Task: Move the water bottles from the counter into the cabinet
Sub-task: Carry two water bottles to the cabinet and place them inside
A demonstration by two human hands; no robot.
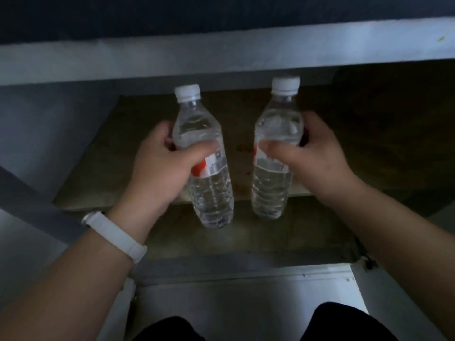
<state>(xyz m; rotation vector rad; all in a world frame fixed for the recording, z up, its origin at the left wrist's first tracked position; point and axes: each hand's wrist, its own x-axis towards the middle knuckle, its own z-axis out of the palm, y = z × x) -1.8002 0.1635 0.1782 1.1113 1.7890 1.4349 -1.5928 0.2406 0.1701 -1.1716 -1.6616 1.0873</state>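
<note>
Two clear water bottles with white caps and red-and-white labels are held upright in front of the open cabinet. My left hand (160,163) grips the left bottle (206,168) around its label. My right hand (312,156) is wrapped round the right bottle (273,173) at the same height. Both bottles hang in the air over the front edge of the cabinet's brown middle shelf (98,173), their bases above the lower shelf (246,237).
The grey counter edge (221,52) runs across above the cabinet opening. A grey side wall (49,143) bounds the cabinet on the left; the right interior is dark. A white band is on my left wrist (115,235). My knees (344,323) show at the bottom.
</note>
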